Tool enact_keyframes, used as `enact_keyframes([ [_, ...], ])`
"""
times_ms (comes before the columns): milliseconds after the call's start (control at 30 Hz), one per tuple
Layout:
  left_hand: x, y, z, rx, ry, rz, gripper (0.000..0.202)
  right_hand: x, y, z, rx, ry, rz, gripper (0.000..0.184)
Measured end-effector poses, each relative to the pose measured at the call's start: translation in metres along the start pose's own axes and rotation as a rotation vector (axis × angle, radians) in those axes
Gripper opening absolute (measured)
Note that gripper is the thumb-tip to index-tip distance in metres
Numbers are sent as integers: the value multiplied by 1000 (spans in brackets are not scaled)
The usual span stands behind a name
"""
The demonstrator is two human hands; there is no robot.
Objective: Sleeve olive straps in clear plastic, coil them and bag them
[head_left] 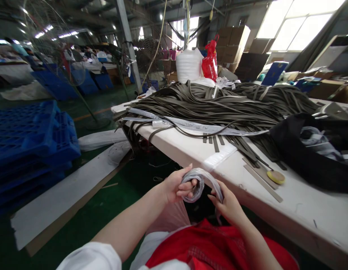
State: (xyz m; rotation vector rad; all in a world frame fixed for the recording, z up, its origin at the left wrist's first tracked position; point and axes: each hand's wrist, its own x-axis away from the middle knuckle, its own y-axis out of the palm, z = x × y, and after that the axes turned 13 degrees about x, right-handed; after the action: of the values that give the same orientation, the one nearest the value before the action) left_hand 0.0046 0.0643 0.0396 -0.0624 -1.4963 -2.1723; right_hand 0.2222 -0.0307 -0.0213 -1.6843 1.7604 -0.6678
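My left hand (181, 186) is closed around a coil of translucent greyish plastic strip (200, 187), with its fingers through the middle of the coil. From the top of the coil the strip arcs over to my right hand (226, 202), which pinches it between thumb and fingers. A loose end hangs below the right hand. Both hands are in front of the white table's (190, 150) near edge, above my lap. On the table lies a large heap of long dark grey flat strips (196, 97), with long clear plastic strips (185, 123) across its front.
Short dark pieces (214, 142), a yellow tape roll (275, 177) and a black bag (292, 138) with plastic coils lie on the table. Blue pallets (30, 131) are stacked at left, near a long white board (72, 191) on the floor. A fan and a metal post stand behind.
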Motion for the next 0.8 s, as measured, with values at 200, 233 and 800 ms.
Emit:
enact_keyframes([
  [200,20,13,30,137,320,13,75,2,16,24,-166,104,-131,49],
  [233,23,16,36,151,384,13,73,3,18,25,-183,118,-176,52],
  [800,-26,1,-32,-1663,914,142,62,35,-33,-40,-592,156,-153,42],
])
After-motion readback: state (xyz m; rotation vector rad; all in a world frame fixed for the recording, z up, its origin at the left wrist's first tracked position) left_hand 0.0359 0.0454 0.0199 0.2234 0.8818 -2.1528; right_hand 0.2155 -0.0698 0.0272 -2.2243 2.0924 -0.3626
